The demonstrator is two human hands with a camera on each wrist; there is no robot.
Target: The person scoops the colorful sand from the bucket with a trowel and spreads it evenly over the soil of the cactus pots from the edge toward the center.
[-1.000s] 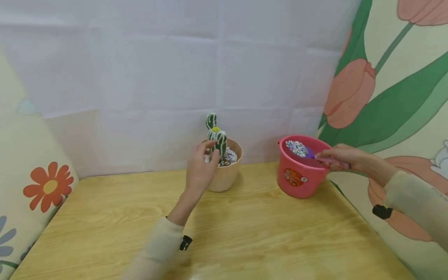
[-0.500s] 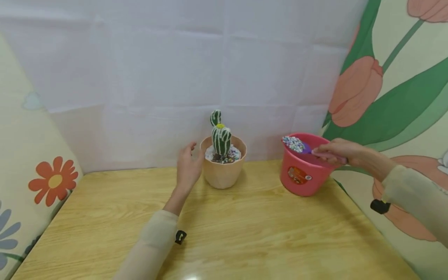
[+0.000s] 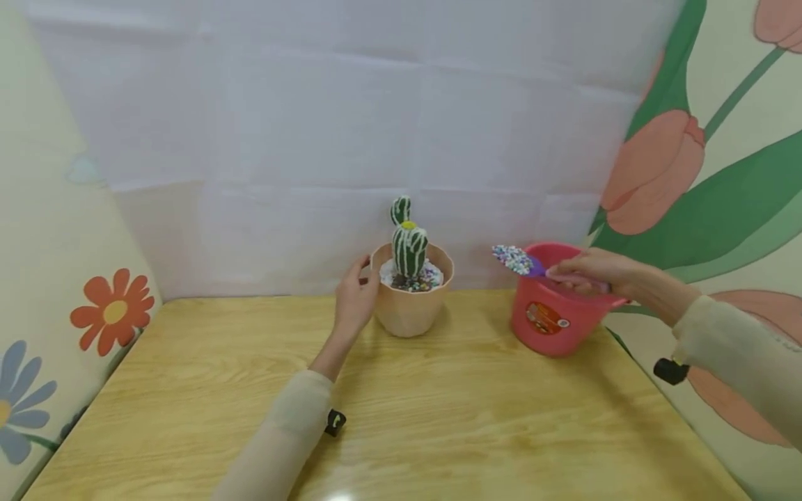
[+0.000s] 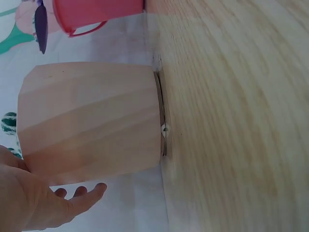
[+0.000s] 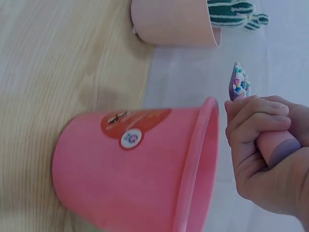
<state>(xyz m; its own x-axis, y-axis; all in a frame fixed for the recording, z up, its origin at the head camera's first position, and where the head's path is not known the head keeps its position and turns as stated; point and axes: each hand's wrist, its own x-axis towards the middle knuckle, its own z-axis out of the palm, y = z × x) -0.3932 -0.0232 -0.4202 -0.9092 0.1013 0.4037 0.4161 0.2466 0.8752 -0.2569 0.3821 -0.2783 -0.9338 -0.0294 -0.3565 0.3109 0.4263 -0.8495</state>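
A green-and-white cactus [image 3: 410, 252] stands upright in a peach flowerpot [image 3: 406, 314], with colourful pebbles round its base. At the pot's left side is my left hand [image 3: 356, 300]; its fingers lie fairly straight along the wall near the rim, and the left wrist view shows fingertips [image 4: 100, 187] beside the pot [image 4: 91, 121]. My right hand [image 3: 592, 271] grips the pink handle of a small purple garden trowel [image 3: 536, 266]. Small multicoloured pebbles [image 5: 240, 83] fill its blade, which points left past the rim of a pink bucket [image 3: 551, 323].
Pot and bucket stand apart on a wood-grain table [image 3: 438, 417], near its back edge. Behind them hangs a white cloth [image 3: 301, 139]. A flower-patterned wall covering [image 3: 739, 229] borders the right side close to the bucket.
My left hand has gone from in front of the cactus to the pot's left side. The loaded trowel has moved left, from over the bucket's opening to beyond its rim.
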